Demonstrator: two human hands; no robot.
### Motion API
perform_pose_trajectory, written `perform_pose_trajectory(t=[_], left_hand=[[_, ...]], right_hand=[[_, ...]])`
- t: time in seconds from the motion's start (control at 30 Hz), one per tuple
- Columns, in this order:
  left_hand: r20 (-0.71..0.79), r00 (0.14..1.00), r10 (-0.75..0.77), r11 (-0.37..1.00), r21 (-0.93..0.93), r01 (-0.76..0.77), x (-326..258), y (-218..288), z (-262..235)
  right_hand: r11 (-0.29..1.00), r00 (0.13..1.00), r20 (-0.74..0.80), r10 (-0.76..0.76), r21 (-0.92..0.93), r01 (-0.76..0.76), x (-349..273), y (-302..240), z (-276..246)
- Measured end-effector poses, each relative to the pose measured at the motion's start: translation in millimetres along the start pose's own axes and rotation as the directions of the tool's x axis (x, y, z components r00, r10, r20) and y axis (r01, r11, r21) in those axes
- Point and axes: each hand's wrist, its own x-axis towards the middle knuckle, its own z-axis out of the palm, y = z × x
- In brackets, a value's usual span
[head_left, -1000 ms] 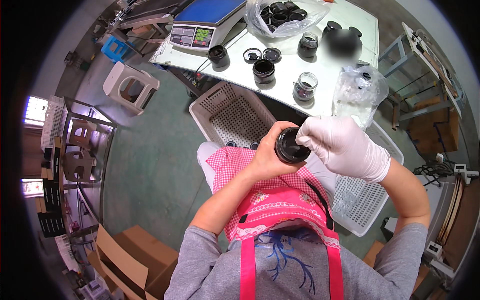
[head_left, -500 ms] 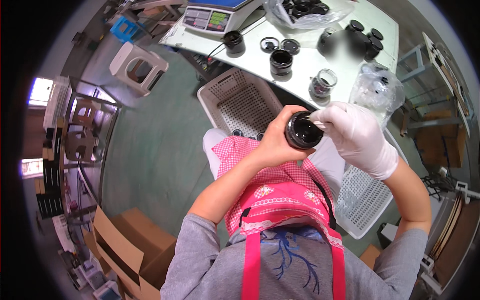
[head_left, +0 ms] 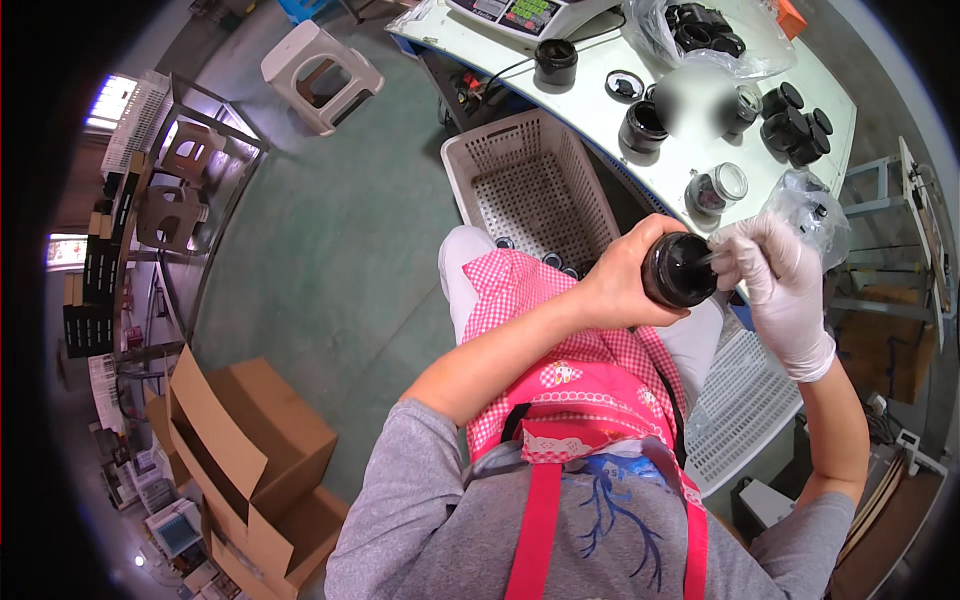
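Jar is gripped, unlidded, by left hand; right hand is pinched at its mouth; lidded jars and open jar stand nearby.

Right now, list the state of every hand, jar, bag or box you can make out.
Left hand: bare, closed around the held jar
Right hand: gloved, fingers pinched together at that jar's mouth
Held jar: open, dark inside
Clear jar: open
Dark jar by the scale: open
Bag of dark pieces: open
Cardboard box: flaps open
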Motion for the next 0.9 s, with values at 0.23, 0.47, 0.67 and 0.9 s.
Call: perform_pose_trajectory(t=[0.23, 0.47, 0.67, 0.9], left_hand=[[-0.053, 0.998, -0.037, 0.998, 0.042, 0.039, -7.7, 0.8, -2.6], [0.005, 1.000, -0.013, 1.000, -0.016, 0.013, -8.1, 1.4, 3.4], [-0.010, 1.000, -0.004, 1.000, 0.004, 0.004, -6.6, 6.6, 7.3], [0.000, 1.000, -0.026, 0.997, 0.072, 0.026, 2.3, 5.7, 9.4]], right_hand=[[0.615, 0.845, 0.314, -0.434, -0.581, 0.532, 7.4, -17.0, -4.2], [0.978, 0.979, 0.200, -0.048, -0.189, 0.087, -3.7, -22.3, -7.6], [0.995, 0.997, 0.056, -0.050, -0.078, 0.054, -10.2, -2.8, -3.8], [0.615, 0.812, 0.249, -0.528, -0.548, 0.568, -9.7, 0.7, -16.2]])
